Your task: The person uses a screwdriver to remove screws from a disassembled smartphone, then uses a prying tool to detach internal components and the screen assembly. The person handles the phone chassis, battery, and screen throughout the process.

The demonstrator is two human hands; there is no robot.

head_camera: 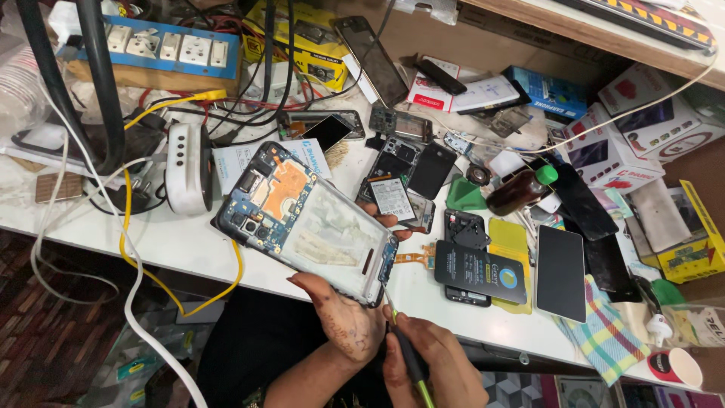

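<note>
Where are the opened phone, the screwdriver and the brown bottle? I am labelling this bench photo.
opened phone (306,214): head view, on its bare inner back.
screwdriver (408,355): head view, on the dark handle in the right hand.
brown bottle (517,192): head view, on its dark body below the green cap.

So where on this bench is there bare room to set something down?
One bare strip of white bench runs along the near edge, under the yellow cable, left of the opened phone in the left hand. A smaller patch lies between the right hand and the black battery. Elsewhere, parts and boxes crowd it.
</note>
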